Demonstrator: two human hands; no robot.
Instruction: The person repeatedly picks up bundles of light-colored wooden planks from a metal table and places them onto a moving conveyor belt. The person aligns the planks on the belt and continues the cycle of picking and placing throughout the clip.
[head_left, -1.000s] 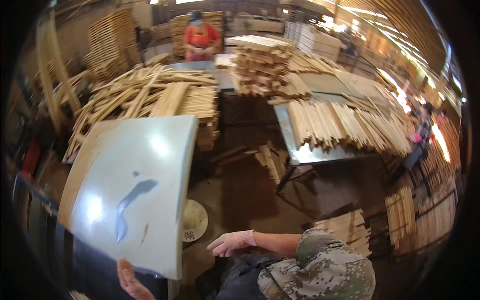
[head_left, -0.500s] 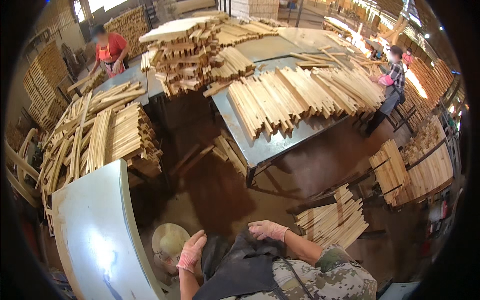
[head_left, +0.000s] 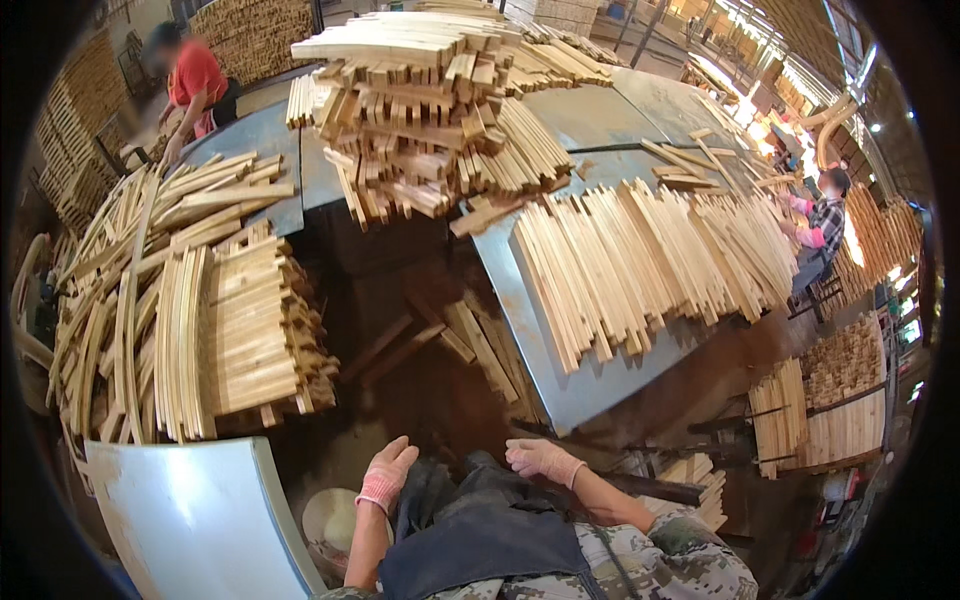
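Observation:
My left hand (head_left: pixel 387 474), in a pink-and-white glove, hovers beside my left thigh with its fingers loosely bent and nothing in them. Across my lap, my right hand (head_left: pixel 545 461), gloved the same way, is held out over the right thigh. Its fingers curve inward loosely, and I see nothing in its grasp. Between the two hands lie my dark trousers and a dark apron (head_left: pixel 490 548). Closest to the left hand is a pale round stool top (head_left: pixel 333 520). Left of that stands a shiny metal-topped table (head_left: pixel 195 515).
Ahead on the left is a pile of wooden strips (head_left: pixel 245 335). A taller wood stack (head_left: pixel 410 110) stands beyond it. On a metal table (head_left: pixel 560 385) lies a row of strips (head_left: pixel 640 260). Loose pieces (head_left: pixel 485 345) lie below. Co-workers stand at far left (head_left: pixel 200 80) and right (head_left: pixel 825 225).
My view has shifted, so the wood piles look nearer and the metal table at left sits lower. The person in red leans further over the wood. My hands stay empty, in much the same place.

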